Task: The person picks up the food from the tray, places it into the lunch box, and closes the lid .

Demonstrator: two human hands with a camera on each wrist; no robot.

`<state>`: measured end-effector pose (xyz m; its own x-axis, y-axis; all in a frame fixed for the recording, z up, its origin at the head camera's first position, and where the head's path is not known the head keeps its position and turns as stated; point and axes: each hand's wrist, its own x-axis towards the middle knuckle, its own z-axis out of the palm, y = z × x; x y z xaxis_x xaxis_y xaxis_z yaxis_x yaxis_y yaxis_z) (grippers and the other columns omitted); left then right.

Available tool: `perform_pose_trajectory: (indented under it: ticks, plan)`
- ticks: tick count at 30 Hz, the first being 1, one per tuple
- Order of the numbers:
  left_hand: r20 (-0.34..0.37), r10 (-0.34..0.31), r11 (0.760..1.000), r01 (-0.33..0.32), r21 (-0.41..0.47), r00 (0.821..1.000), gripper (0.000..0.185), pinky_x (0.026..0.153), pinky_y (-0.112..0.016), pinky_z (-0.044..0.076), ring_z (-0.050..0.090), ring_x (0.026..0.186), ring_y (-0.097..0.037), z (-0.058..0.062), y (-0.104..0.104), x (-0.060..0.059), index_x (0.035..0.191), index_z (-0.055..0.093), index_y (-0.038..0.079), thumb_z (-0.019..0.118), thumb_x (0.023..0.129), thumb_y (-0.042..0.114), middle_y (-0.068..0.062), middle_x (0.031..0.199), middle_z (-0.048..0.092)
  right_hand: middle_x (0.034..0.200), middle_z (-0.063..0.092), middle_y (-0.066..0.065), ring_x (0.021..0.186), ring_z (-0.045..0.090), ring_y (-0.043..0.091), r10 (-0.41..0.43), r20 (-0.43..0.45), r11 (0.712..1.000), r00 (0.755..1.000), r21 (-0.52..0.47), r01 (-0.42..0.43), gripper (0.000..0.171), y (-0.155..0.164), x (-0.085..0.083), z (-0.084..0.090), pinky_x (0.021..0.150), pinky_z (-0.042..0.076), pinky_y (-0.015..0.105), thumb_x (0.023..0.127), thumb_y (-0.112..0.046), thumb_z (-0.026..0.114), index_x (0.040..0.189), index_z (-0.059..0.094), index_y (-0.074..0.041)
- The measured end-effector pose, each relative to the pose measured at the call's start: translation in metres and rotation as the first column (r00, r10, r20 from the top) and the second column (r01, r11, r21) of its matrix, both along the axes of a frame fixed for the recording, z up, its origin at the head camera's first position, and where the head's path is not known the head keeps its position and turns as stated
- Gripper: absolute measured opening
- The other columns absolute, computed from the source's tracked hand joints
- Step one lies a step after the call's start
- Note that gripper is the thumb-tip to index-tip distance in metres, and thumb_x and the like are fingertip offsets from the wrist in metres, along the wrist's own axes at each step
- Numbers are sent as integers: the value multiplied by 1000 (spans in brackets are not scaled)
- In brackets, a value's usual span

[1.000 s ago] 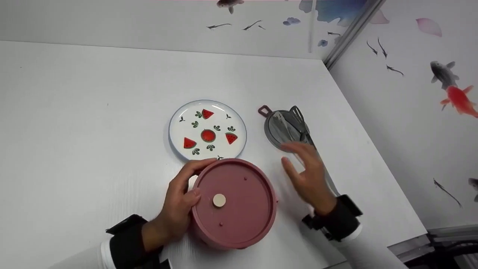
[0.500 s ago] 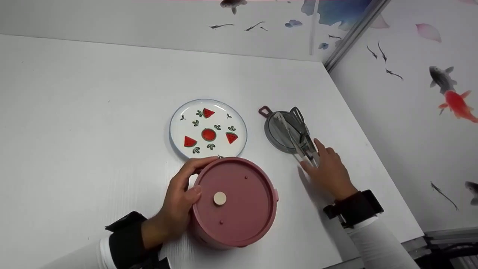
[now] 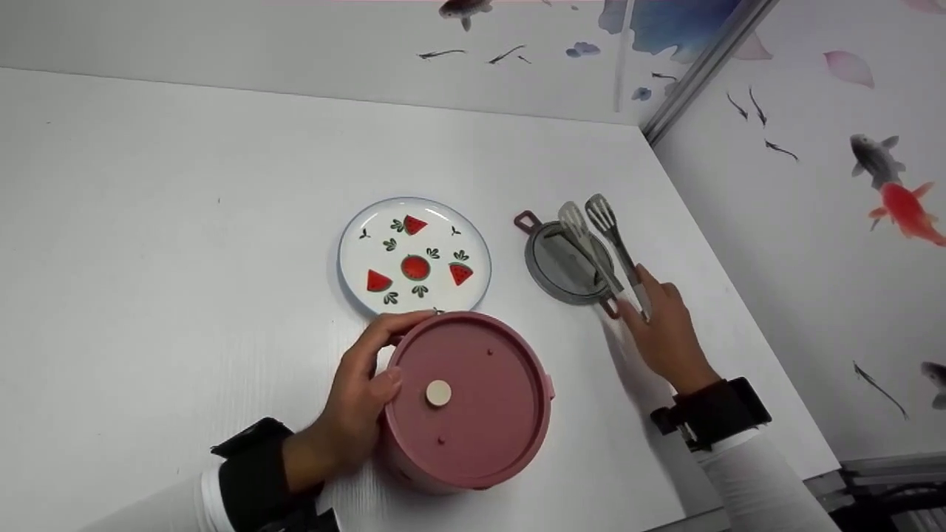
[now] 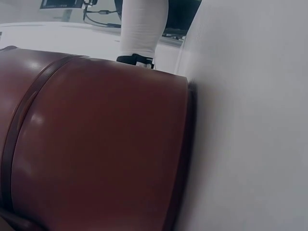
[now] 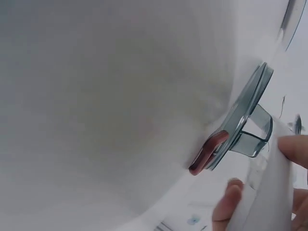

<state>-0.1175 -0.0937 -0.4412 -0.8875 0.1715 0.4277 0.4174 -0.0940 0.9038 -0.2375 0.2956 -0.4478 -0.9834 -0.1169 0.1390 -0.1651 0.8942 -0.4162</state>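
Note:
My left hand [image 3: 355, 403] grips the left side of a pink round lidded pot [image 3: 473, 436], thumb on the rim. A cream knob [image 3: 438, 394] sits on the pot's lid. In the left wrist view the pot's dark red wall [image 4: 106, 139] fills much of the picture. With my right hand [image 3: 669, 332] I hold grey tongs [image 3: 624, 255] by their pale handles, their two slotted heads spread apart. Below them a round glass lid [image 3: 543, 277] with red side tabs lies on the table. In the right wrist view the lid [image 5: 248, 103] shows a clear raised handle.
Behind the pot is a white plate [image 3: 355, 258] with watermelon pictures; the pot overlaps its near edge in the head view. The white table [image 3: 185, 258] meets a back wall [image 3: 295, 52] and a right wall [image 3: 776, 192], both with painted fish.
My right hand has moved right and forward to the tongs, taken hold of them and lifted them off the glass lid. My left hand and the pot have hardly moved.

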Motion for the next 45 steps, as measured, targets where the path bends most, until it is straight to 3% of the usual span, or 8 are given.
perform_pose_trajectory:
  ticks: [6, 13, 27, 32, 40, 45]
  plan:
    - [-5, -9, 1000, 9, 2, 1000, 50, 95, -37, 37, 47, 112, -21, 1, -1, -1, 131, 47, 14, 33, 83, 19, 0, 124, 54, 119, 41, 33, 105, 48, 43, -86, -44, 996, 995, -7, 86, 62, 19, -19, 5, 86, 41, 54, 95, -32, 48, 145, 23, -4]
    - [7, -8, 1000, 8, -2, 1000, 50, 93, -35, 39, 48, 110, -21, 1, -1, 0, 131, 46, 14, 33, 82, 18, 0, 123, 54, 118, 38, 40, 105, 45, 50, -150, -11, 986, 989, 70, 151, 60, 46, -47, 6, 89, 38, 58, 96, -26, 46, 142, 22, 4]
    - [8, -19, 1000, 19, -4, 1000, 52, 93, -34, 38, 47, 112, -20, -3, -1, -1, 131, 45, 15, 33, 81, 18, 1, 124, 53, 113, 37, 41, 102, 45, 51, -158, 159, 977, 975, 170, 131, 55, 56, -64, -3, 88, 37, 60, 97, -23, 41, 140, 22, 5]
    - [14, -21, 1000, 21, -4, 1000, 52, 94, -36, 38, 47, 113, -20, -4, -1, -2, 132, 45, 18, 33, 81, 18, 2, 124, 53, 110, 38, 39, 96, 49, 53, -192, 196, 965, 962, 214, 149, 49, 57, -67, -6, 79, 42, 60, 96, -22, 40, 135, 24, 3]
    - [5, -26, 1000, 26, 0, 1000, 51, 93, -36, 37, 47, 112, -21, -4, 1, -4, 132, 45, 17, 33, 82, 20, 2, 123, 54, 104, 44, 38, 92, 50, 54, -207, 149, 948, 967, 275, 160, 54, 50, -65, -6, 72, 41, 60, 95, -23, 42, 136, 24, 7]
    - [21, -37, 999, 37, -11, 999, 53, 94, -35, 37, 47, 113, -20, -1, -1, -4, 132, 45, 16, 33, 81, 18, 2, 124, 53, 105, 47, 36, 95, 46, 52, -234, -4, 910, 972, 351, 221, 52, 39, -67, -2, 74, 37, 61, 92, -29, 46, 130, 36, 4]
